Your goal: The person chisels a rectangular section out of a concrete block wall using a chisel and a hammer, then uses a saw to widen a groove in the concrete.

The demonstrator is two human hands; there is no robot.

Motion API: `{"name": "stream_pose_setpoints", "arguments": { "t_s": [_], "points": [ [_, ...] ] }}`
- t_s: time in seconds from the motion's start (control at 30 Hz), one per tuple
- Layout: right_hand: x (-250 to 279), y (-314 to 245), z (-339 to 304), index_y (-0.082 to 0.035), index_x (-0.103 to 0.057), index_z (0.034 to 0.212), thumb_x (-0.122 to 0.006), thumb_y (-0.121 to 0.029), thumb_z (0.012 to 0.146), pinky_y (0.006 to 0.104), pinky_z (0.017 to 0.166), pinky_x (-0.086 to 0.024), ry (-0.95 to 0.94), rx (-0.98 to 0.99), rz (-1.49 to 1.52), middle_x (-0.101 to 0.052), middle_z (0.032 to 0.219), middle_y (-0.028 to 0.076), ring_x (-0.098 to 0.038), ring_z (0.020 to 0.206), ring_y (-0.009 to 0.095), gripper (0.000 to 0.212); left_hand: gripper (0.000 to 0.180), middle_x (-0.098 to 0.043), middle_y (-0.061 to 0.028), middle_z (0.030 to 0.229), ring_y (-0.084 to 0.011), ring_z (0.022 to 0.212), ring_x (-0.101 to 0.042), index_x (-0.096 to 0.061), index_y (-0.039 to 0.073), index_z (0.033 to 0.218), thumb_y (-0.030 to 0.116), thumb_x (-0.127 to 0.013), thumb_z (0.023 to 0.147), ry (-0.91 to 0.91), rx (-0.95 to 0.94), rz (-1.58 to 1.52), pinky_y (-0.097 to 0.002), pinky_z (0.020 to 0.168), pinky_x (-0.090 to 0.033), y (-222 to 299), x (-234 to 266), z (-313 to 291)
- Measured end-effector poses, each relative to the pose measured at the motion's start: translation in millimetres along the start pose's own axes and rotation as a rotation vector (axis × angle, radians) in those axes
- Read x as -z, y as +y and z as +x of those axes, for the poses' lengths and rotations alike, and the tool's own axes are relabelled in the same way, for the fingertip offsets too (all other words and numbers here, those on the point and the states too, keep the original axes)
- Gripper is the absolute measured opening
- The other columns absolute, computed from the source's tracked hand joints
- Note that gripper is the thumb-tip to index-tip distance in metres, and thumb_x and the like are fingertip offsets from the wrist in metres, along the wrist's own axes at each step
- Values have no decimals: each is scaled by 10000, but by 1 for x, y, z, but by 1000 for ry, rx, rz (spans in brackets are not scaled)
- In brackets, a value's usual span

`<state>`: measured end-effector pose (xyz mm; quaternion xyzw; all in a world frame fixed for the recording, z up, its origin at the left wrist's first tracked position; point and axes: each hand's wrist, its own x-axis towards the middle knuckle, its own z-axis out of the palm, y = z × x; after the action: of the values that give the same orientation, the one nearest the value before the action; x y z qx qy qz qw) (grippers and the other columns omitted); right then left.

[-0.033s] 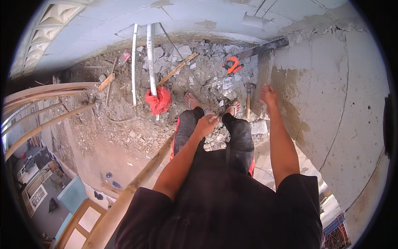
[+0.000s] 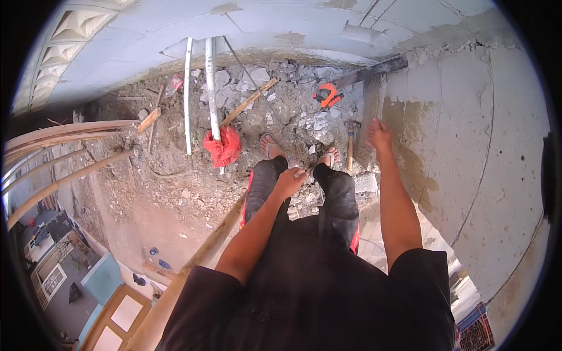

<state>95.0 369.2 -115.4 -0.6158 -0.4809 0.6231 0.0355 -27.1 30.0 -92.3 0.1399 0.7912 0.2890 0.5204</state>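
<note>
A grey wall (image 2: 486, 134) rose on the right, a brown damp-looking patch (image 2: 407, 146) staining its left part. At the far side, the ground was already broken up, with rubble (image 2: 257, 77) lying loose and apparently uncleared. Two white pipes (image 2: 211, 82) leaned far left of centre, a red bag (image 2: 223, 147) around the lower part of one. An orange-handled tool (image 2: 332, 90) lay beyond the hammer (image 2: 350, 149), which rested untouched on the ground, left of the right hand (image 2: 379, 137). That hand was loosely spread near the wall, apparently free of any tool; the left hand (image 2: 290, 183) had curled fingers above the legs, and whether they pinched something could not be told
</note>
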Motion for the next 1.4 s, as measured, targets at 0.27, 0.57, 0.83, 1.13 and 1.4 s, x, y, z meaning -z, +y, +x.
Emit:
{"name": "stream_pose_setpoints", "arguments": {
  "t_s": [0.27, 0.57, 0.83, 1.13, 1.4],
  "points": [
    [-34, -22, 153, -67, -367, 1513, -589, -620, 945, 477, 868, -558, 40, 101, 142, -568, 1397, 179, -608, 1178, 307, 823, 439, -745, -161, 1035, -381, 972, -702, -700, 48, 1146, 426, -632, 932, -90, -152, 131, -451, 858, -549, -14, -33, 171],
    [-78, 5, 279, 122, -623, 1117, -643, -327, 993, 313, 485, -578, 265, 480, -5, -691, 991, 181, -713, 723, 237, 466, 547, -544, -232, 1399, -434, 1314, -498, -548, 26, 1361, 314, -665, 910, -37, -469, 499, -467, 1085, -429, 1, -147, 366],
    [-197, 37, 205, 92, -440, 1330, -621, -273, 1010, 338, 553, -647, -228, 505, 425, -652, 1124, 197, -716, 847, 278, 518, 589, -337, -241, 1576, -404, 1480, -290, -439, 47, 1486, 281, -529, 953, 235, -880, 445, -519, 1206, -245, -65, -208, 471],
    [-224, 57, 304, 98, -493, 1280, -607, -335, 1019, 418, 812, -657, -324, 115, 669, -641, 1160, 236, -710, 968, 356, 518, 573, -377, -230, 1549, -423, 1442, -343, -488, -2, 1422, 301, -533, 938, 83, -848, 490, -561, 1175, -267, -15, -182, 458],
    [-153, 51, 262, 109, -555, 1304, -622, -330, 1002, 352, 708, -614, -594, 95, -49, -712, 1040, 257, -739, 847, 308, 537, 481, -544, -168, 1281, -369, 1180, -511, -559, 52, 1252, 200, -675, 810, 512, -912, 748, -526, 942, -411, -57, -175, 445]
  ]
}}
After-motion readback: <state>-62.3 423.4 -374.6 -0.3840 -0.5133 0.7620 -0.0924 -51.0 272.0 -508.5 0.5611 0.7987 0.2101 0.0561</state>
